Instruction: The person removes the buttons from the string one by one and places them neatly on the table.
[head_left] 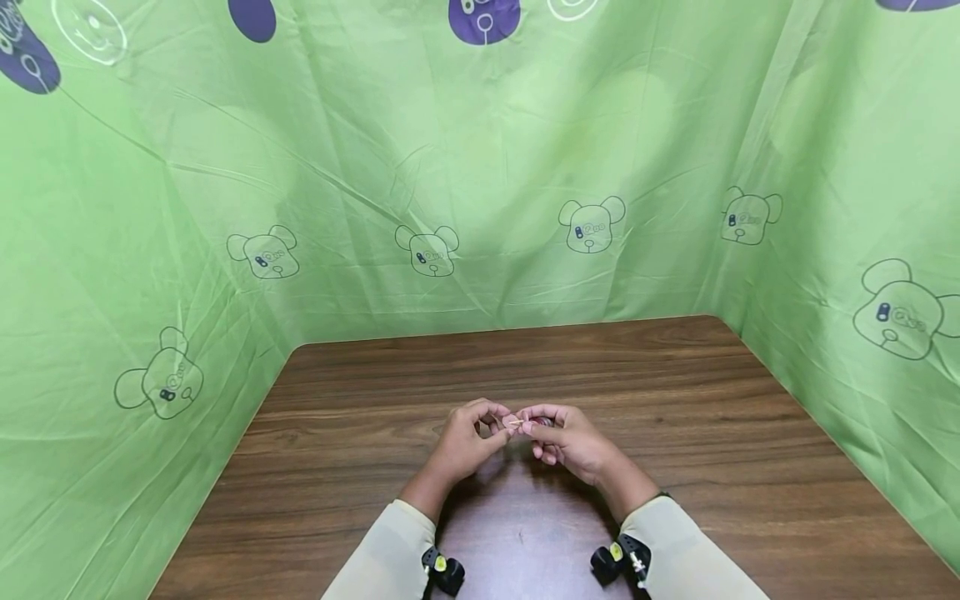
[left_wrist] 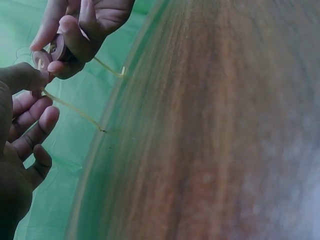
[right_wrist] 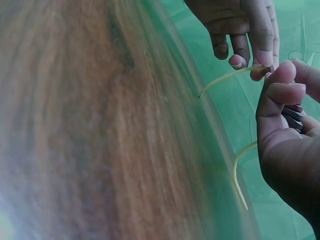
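My left hand (head_left: pixel 468 442) and right hand (head_left: pixel 570 442) meet over the middle of the table. Between left thumb and fingertips, a small pinkish disc (left_wrist: pixel 42 61) is pinched by its edge, with a pale cord at its centre. The right hand curls round more round discs (left_wrist: pixel 58 47), which look dark and stacked (right_wrist: pixel 293 118) in the right wrist view. One end of a yellow cord (left_wrist: pixel 75 109) hangs from the left fingertips. Another length of yellow cord (right_wrist: pixel 237 167) trails below the right hand. The right fingers partly hide the discs.
A brown wood-grain table (head_left: pixel 337 400) lies under both hands. Green cloth (head_left: pixel 495 167) printed with bear heads stands round its back and sides. Black wrist cameras (head_left: pixel 446 573) sit on both light sleeves.
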